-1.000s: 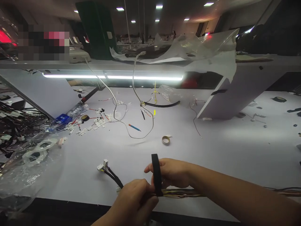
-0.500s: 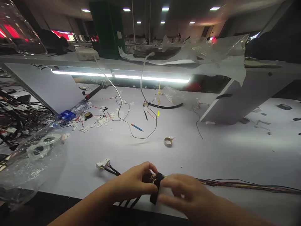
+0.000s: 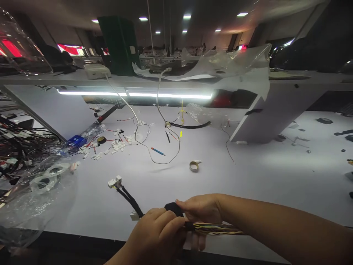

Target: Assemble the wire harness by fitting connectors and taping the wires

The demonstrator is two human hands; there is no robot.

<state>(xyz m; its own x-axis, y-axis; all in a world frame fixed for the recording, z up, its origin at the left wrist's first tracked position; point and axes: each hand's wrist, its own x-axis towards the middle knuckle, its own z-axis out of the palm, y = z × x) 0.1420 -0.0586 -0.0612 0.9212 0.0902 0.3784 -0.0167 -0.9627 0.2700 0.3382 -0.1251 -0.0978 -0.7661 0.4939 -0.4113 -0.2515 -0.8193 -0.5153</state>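
Beyond both grips, under a bright strip light (image 3: 132,94) in a dim workshop, we look down on a pale table (image 3: 91,198) scattered with small parts, a blue pen (image 3: 158,151) and a roll of pale tape (image 3: 193,166). The wire harness (image 3: 217,229) lies low across the near side of the table, passing through our left grip (image 3: 158,230), whose fingers are curled round the bundle, and running out to the right beneath our right grip (image 3: 202,207). The right thumb presses the edge of a black tape roll (image 3: 173,208) just above the bundle, while other fingers hang below the wires; we cannot tell whether they pinch anything. We judge the harness light and bendy: the bare strands right of the grips should splay and slip over one another, while the black-wrapped stretch (image 3: 189,225) between the grips should feel firmer and less slippery, the best place to hold. The black-sleeved branches (image 3: 132,200) left of the left grip should flex easily, but their white connectors (image 3: 112,183) look like hard plastic with vulnerable wire entries, so we would hold the sleeves and avoid tugging the plugs.
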